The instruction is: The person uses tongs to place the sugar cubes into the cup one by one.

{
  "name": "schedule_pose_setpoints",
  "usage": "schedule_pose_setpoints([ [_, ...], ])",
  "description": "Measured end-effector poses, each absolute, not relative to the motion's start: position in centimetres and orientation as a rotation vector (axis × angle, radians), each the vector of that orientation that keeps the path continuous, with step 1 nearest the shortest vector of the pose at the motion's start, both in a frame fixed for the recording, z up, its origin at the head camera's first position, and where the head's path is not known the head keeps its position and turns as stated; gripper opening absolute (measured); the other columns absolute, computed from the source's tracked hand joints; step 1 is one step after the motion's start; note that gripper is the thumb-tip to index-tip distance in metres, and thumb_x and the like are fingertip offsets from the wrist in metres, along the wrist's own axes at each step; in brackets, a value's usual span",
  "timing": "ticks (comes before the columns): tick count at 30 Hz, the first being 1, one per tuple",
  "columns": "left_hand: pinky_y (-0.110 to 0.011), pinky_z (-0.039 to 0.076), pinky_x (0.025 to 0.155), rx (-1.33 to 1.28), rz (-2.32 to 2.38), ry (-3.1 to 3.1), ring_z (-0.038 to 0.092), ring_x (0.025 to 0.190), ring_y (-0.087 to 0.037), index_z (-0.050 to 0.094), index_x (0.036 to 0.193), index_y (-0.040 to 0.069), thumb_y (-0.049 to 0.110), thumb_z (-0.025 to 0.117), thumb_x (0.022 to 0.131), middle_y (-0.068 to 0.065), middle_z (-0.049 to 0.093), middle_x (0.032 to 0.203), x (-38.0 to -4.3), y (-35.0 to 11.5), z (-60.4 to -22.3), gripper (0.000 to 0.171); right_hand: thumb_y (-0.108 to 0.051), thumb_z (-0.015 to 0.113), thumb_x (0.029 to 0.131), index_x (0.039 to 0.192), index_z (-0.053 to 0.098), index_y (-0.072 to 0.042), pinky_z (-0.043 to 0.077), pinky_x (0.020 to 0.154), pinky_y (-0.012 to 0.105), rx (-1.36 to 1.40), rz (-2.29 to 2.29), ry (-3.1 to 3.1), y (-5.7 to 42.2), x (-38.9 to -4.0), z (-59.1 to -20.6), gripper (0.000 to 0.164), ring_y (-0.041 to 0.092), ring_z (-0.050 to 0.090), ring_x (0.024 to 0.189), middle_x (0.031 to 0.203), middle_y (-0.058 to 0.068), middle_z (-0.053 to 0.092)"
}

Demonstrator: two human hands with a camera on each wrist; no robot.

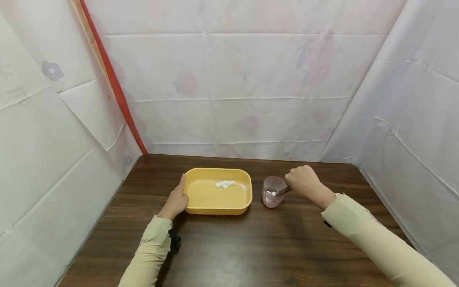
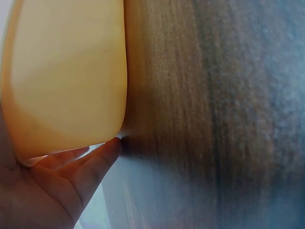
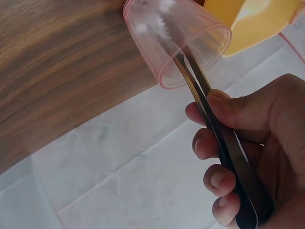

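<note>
My right hand [image 1: 305, 182] grips dark metal tongs [image 3: 202, 102], thumb on one arm and fingers curled round the other. The tongs' serrated tips reach down inside a clear pink plastic cup [image 1: 271, 202], where a small white piece [image 1: 274, 193] shows near the tips. With my left hand [image 1: 176, 201] I hold the left end of a yellow plastic tray [image 1: 208, 199], thumb at the rim and fingers along the outer wall. Several small white cubes [image 1: 225, 184] lie together on the tray's floor, toward its back right.
Cup and tray stand side by side on a dark wood table [image 1: 222, 247], a narrow gap between them. White printed sheeting [image 1: 229, 119] hangs behind the table and along both sides. A red strip [image 1: 111, 79] runs down the back left corner.
</note>
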State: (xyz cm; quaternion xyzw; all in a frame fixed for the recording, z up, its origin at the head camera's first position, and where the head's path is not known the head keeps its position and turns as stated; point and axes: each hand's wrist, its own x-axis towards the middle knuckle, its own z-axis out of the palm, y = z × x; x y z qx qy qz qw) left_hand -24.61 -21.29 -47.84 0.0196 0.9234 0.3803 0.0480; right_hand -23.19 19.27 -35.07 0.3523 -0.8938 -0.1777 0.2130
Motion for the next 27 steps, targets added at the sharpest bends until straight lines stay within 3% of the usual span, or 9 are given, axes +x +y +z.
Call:
schedule_pose_setpoints([
  [3, -0.052, 0.016, 0.111, 0.063, 1.157, 2.818, 0.016, 0.14, -0.04, -0.008, 0.153, 0.012, -0.001, 0.032, 0.086, -0.023, 0.01, 0.155, -24.6, -21.3, -48.0, 0.079, -0.044, 0.087, 0.049, 0.047, 0.042, -0.017, 0.037, 0.037, 0.035, 0.976, -0.503, -2.512, 18.9, -23.5, -35.5, 0.052, 0.016, 0.043, 0.039, 0.048, 0.0, 0.047],
  [19, -0.052, 0.015, 0.111, 0.067, 1.177, 2.813, 0.014, 0.141, -0.038, -0.008, 0.153, 0.012, -0.001, 0.033, 0.085, -0.021, 0.009, 0.156, -24.8, -21.3, -48.0, 0.08, -0.036, 0.091, 0.047, 0.049, 0.05, -0.015, 0.041, 0.039, 0.035, 0.951, -0.556, -2.554, 18.4, -23.9, -36.0, 0.046, 0.015, 0.046, 0.041, 0.05, 0.001, 0.051],
  [24, -0.051, 0.016, 0.111, 0.07, 1.156, 2.818, 0.015, 0.14, -0.038, -0.008, 0.153, 0.012, 0.0, 0.033, 0.086, -0.02, 0.009, 0.156, -24.9, -21.4, -48.2, 0.08, -0.037, 0.088, 0.051, 0.05, 0.05, -0.015, 0.041, 0.038, 0.036, 0.93, -0.534, -2.54, 18.7, -23.5, -35.0, 0.044, 0.018, 0.048, 0.042, 0.051, 0.002, 0.052],
  [27, -0.051, 0.016, 0.111, 0.064, 1.173, 2.81, 0.015, 0.141, -0.037, -0.008, 0.153, 0.013, 0.0, 0.034, 0.085, -0.019, 0.008, 0.157, -24.9, -21.4, -48.3, 0.08, -0.027, 0.086, 0.053, 0.049, 0.046, -0.016, 0.04, 0.037, 0.036, 0.917, -0.511, -2.55, 18.9, -23.4, -34.0, 0.042, 0.016, 0.044, 0.041, 0.049, 0.0, 0.048],
])
